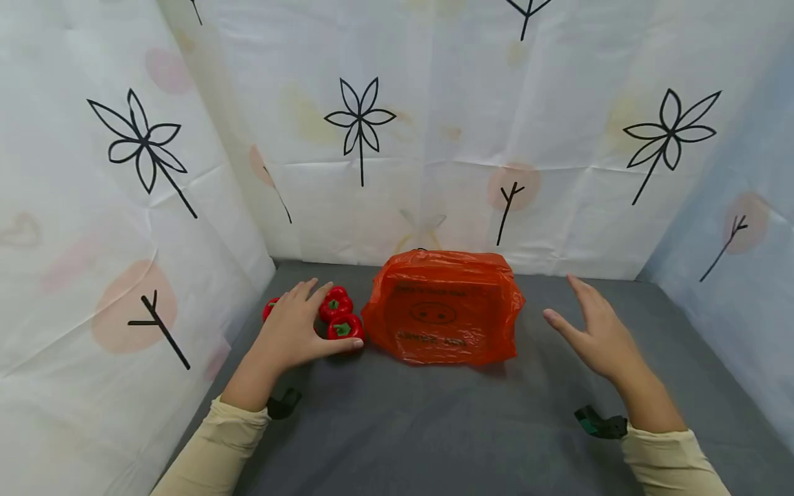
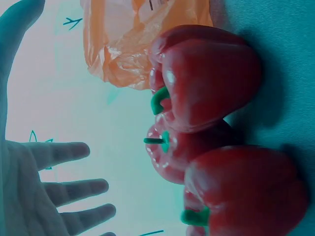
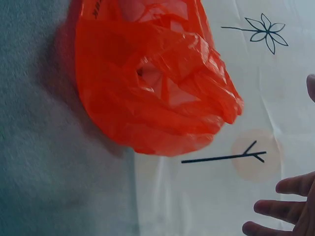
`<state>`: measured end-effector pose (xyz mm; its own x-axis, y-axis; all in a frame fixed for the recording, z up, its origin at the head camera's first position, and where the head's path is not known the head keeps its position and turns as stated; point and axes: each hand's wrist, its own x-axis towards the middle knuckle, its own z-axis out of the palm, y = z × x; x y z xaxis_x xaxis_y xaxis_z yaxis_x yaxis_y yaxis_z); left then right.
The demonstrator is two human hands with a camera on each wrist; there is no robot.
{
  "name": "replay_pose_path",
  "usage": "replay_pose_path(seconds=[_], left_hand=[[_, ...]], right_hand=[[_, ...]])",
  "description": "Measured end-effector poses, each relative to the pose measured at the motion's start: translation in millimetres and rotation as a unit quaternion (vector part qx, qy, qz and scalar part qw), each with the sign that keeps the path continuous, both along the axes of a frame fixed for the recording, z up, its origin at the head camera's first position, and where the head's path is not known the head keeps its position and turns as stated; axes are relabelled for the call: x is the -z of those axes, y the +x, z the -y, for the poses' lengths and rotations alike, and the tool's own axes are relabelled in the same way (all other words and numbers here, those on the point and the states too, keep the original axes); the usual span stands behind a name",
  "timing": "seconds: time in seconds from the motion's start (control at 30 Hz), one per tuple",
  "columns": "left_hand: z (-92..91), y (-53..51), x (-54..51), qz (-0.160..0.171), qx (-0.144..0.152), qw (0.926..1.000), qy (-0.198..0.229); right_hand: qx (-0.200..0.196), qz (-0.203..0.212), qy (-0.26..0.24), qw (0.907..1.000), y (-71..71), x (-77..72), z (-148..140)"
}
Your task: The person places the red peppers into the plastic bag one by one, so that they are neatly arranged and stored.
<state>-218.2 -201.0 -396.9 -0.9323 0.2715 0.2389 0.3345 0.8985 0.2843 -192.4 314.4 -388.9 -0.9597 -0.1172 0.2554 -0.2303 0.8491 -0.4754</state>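
My left hand (image 1: pixel 293 332) hovers over a group of red bell peppers with green stems, its fingers spread and holding nothing. Close to its thumb is the front pepper (image 1: pixel 344 329), with another pepper (image 1: pixel 336 303) just behind. A third pepper (image 1: pixel 270 308) shows partly past the back of the hand. In the left wrist view three peppers (image 2: pixel 214 73) sit side by side, apart from the fingers. Right of them stands an orange-red plastic bag (image 1: pixel 442 310) with dark print and a pig-snout mark. My right hand (image 1: pixel 598 337) is in the air right of the bag, fingers extended, touching nothing.
Everything stands on a grey cloth-covered table (image 1: pixel 434 427). White fabric (image 1: pixel 434 138) with drawn flowers and twigs hangs behind and at the left side, with a bluish panel (image 1: pixel 744 275) at the right. Dark wrist cameras (image 1: pixel 600 422) are strapped under both wrists.
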Motion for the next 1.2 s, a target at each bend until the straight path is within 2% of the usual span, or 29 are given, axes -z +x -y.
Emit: replay_pose_path(seconds=[0.1, 0.23, 0.4, 0.67, 0.83, 1.2], left_hand=[[3.4, 2.1, 4.3, -0.02, 0.003, 0.9996, 0.018], [8.7, 5.5, 8.7, -0.031, 0.003, 0.9984, 0.046], [16.0, 10.0, 13.6, -0.029, -0.009, 0.9972, 0.068], [25.7, 16.1, 27.2, -0.016, -0.027, 0.9951, 0.093], [34.2, 18.8, 34.8, 0.0, -0.04, 0.9918, 0.121], [48.4, 23.9, 49.9, 0.035, -0.054, 0.985, 0.16]], right_hand=[[-0.008, 0.005, -0.034, 0.9994, -2.2, 5.4, 5.8], [-0.03, -0.002, -0.092, 0.9953, -6.6, 14.6, 14.4], [-0.046, -0.006, -0.137, 0.9895, -15.3, 27.5, 25.3], [-0.057, 0.039, -0.205, 0.9764, -20.9, 39.8, 36.1], [-0.061, 0.06, -0.223, 0.9711, -24.4, 46.5, 41.2], [-0.053, 0.087, -0.232, 0.9674, -29.8, 57.1, 47.8]])
